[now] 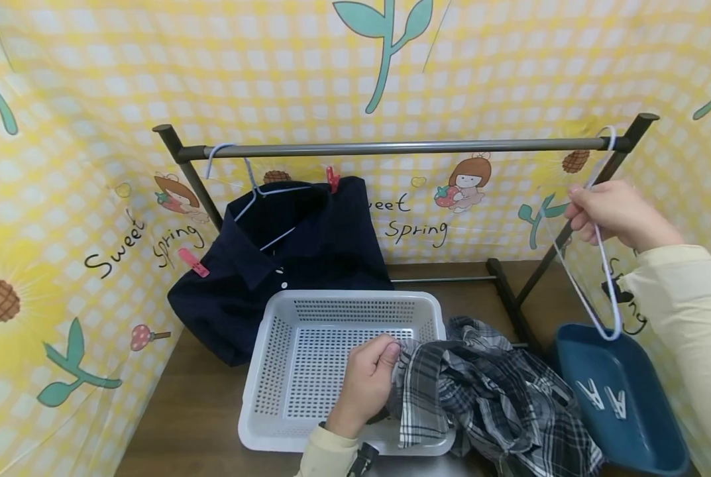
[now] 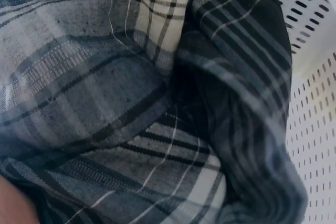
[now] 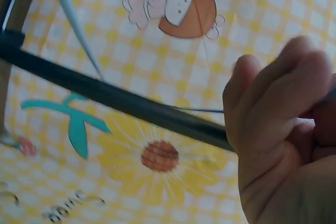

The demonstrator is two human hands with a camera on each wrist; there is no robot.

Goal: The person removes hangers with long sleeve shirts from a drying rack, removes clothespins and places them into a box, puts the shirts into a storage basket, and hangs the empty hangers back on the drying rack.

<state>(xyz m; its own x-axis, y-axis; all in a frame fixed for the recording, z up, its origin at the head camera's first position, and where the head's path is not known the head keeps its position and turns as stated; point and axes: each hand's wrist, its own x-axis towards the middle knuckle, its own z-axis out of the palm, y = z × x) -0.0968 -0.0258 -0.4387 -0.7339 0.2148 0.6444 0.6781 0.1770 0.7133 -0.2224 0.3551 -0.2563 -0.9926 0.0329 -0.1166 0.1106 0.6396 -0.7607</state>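
My left hand [image 1: 367,381] pinches an edge of a grey-and-black plaid shirt [image 1: 498,411]. The shirt lies bunched over the right side of a white perforated basket [image 1: 251,397] and spills past it; its folds [image 2: 94,98] fill most of the left wrist view. Up at the right end of the rack, my right hand [image 1: 623,215] pinches a pale clothes hanger [image 1: 616,321] near its neck. The hanger's hook overlaps the rail [image 1: 391,148] beside the corner post, and its body hangs below with no garment on it. Curled fingers [image 3: 262,93] show in the right wrist view.
A dark navy shirt [image 1: 331,245] hangs at the rail's left on a pale blue hanger [image 1: 251,175], with a red clothespin [image 1: 332,180] and a pink clothespin [image 1: 194,263] clipped on. A blue tray [image 1: 647,430] at right holds white clothespins [image 1: 590,395]. Patterned cloth [image 1: 63,99] surrounds the rack.
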